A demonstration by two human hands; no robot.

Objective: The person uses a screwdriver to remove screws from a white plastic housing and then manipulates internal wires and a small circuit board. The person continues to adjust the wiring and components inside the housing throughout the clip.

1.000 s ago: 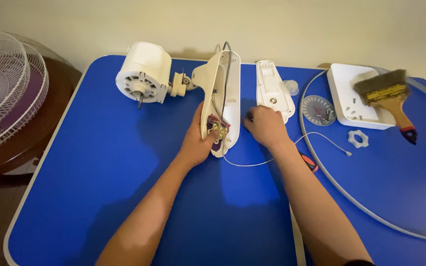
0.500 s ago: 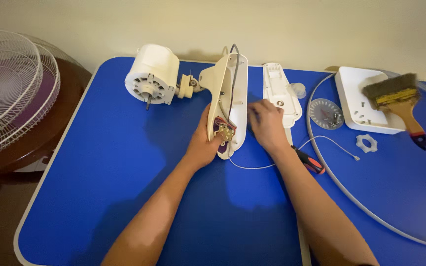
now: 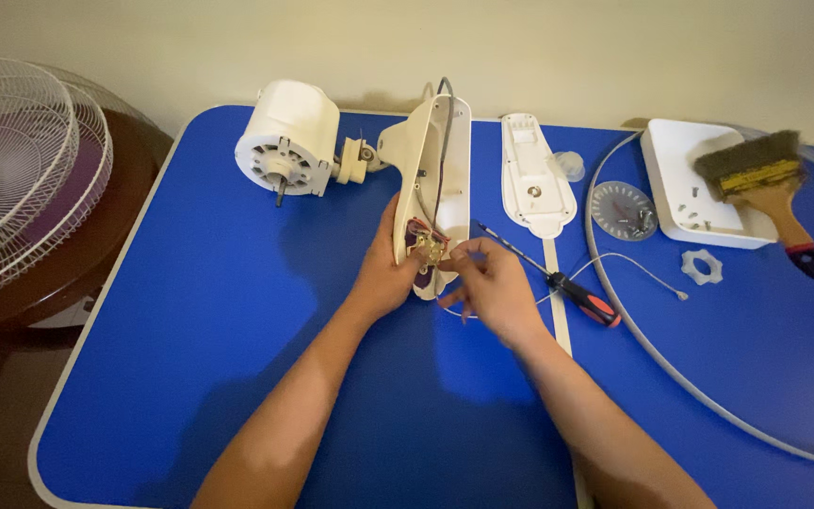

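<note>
Lengthwise away from the person, the fan housing (image 3: 433,179) is gripped by the left hand (image 3: 383,273); right hand's (image 3: 487,283) fingers pinch its wiring.

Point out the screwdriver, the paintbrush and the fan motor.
screwdriver (image 3: 588,302), head view, on its red and black handle.
paintbrush (image 3: 746,162), head view, on the bristles, lying over the white tray.
fan motor (image 3: 286,141), head view, on the white round housing.

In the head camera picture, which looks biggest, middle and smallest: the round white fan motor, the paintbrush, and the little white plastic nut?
Largest to smallest, as they look:
1. Fan motor, a fat white drum.
2. Paintbrush, longer than the motor is wide but much thinner, so this pair is close.
3. White plastic nut, clearly the smallest.
</note>
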